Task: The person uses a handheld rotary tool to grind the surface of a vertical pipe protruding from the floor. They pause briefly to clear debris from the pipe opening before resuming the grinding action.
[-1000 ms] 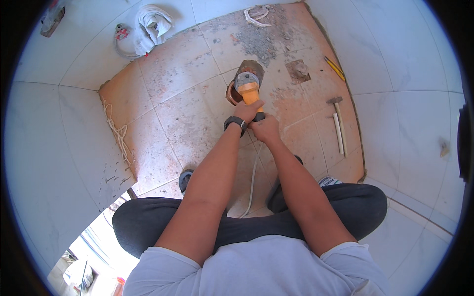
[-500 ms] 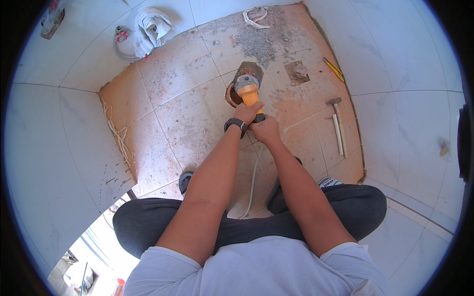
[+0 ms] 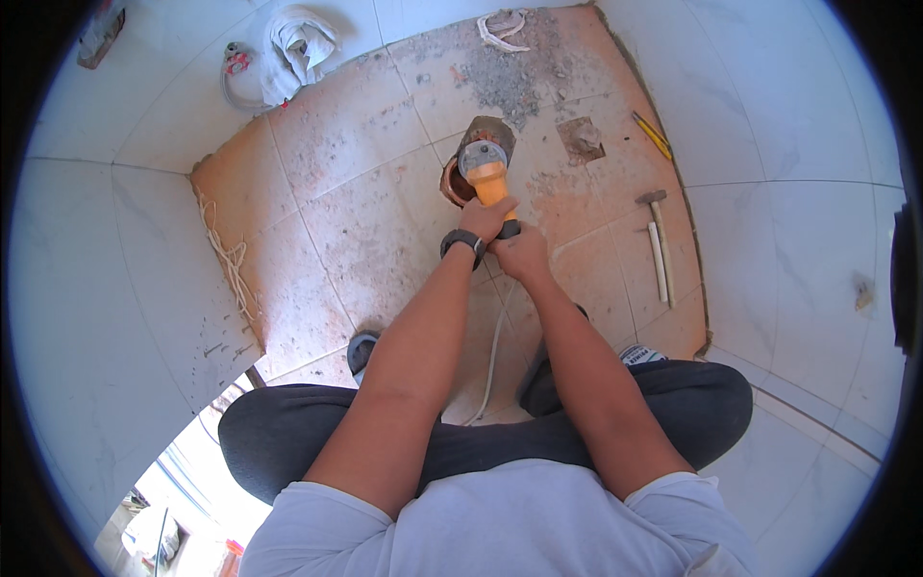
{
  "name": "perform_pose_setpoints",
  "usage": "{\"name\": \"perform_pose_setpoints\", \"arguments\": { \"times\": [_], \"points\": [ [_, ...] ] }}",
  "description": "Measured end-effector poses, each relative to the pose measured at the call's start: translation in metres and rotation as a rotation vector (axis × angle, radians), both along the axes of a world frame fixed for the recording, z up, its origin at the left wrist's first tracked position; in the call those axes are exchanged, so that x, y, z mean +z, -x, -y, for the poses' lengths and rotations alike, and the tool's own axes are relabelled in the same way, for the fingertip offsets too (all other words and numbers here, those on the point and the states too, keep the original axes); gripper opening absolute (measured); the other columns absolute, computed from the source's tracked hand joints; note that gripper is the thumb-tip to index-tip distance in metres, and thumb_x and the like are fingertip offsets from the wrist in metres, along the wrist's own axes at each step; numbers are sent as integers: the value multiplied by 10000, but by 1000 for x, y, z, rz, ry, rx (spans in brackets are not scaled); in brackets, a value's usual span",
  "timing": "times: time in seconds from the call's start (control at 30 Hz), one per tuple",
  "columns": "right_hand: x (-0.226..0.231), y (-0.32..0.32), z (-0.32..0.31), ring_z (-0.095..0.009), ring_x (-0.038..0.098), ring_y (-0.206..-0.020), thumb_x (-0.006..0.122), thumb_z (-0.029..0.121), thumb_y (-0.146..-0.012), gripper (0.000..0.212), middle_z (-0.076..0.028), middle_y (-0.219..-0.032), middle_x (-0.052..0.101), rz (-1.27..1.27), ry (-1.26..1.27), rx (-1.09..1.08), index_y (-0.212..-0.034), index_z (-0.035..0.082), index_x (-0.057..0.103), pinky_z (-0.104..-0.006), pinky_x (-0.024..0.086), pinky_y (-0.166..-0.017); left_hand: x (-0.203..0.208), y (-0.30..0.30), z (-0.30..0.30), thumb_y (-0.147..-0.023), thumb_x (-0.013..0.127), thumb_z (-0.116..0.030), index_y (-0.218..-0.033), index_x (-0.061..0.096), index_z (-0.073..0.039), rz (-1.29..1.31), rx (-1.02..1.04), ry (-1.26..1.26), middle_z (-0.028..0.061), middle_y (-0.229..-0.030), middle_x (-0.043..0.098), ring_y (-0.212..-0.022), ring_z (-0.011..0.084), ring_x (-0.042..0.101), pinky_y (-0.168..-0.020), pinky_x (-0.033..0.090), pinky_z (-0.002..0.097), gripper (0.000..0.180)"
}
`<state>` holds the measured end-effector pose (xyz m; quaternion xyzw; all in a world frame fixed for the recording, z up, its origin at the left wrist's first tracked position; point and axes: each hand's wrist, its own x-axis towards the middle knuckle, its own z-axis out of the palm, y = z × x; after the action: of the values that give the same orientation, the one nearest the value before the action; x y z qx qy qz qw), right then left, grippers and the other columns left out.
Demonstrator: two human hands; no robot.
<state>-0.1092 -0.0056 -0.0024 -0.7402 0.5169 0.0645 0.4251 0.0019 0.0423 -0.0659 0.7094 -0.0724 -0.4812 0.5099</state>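
Over the floor hole is an orange grinder, its body clasped by the left grip, its rear held by the right grip. Beyond the hole lies rubble; well right of it, a hammer.

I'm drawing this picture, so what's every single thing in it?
Grinder: 1, orange-grey, picture's middle
Opening: 1, brown, at grinder's head
Square cutout: 1, brownish, right of grinder
Rubble: one patch, grey, top
Curved strip: 1, white, by rubble
Bundle: 1, white, upper left
Hose: 1, pale, beside bundle
Slim tool: 1, yellow-black, upper right
Hammer: 1, grey-headed, right
Stick: 1, white, beside hammer
Cords: count unclear, cream, left
Cable: 1, whitish, below grinder
Container: 1, white, below hammer
Tiles: many, pale, floor and walls
Unclear items: several, mixed, picture's edges
Watch: 1, dark, left wrist
Shoes: 2, dark, beside cable
Trousers: 1, dark, bottom
Shirt: 1, white, bottom
Left fingers and right fingers: two sets, bare, on grinder
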Motion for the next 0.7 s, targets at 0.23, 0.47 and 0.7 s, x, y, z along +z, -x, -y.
{"name": "perform_pose_setpoints", "arguments": {
  "times": [0.23,0.47,0.7],
  "points": [
    [-3,1,1,-391,764,-920,855,395,-692,533,-247,-936,770,-18,-9,27,-984,-36,745,-458,578,-804,-1,1,-1,-870,806,-487,-1141,751,-15,-10,9,-1,106,-1034,775,-919,211,737,-814,554,364,547],
    [-6,0,4,-374,769,-900,863,422,-685,564,-242,-918,773,9,2,28,-975,-47,741,-445,577,-793,-5,-2,3,-871,811,-466,-1139,747,1,27,19,-55,112,-1038,775,-918,216,738,-804,554,361,542],
    [5,-3,5,-402,764,-951,845,382,-703,503,-257,-954,771,-24,-37,14,-973,-34,761,-456,584,-819,-10,-1,4,-866,814,-457,-1128,748,12,-8,21,-46,119,-1030,775,-899,217,741,-798,558,361,542]
  ]
}}
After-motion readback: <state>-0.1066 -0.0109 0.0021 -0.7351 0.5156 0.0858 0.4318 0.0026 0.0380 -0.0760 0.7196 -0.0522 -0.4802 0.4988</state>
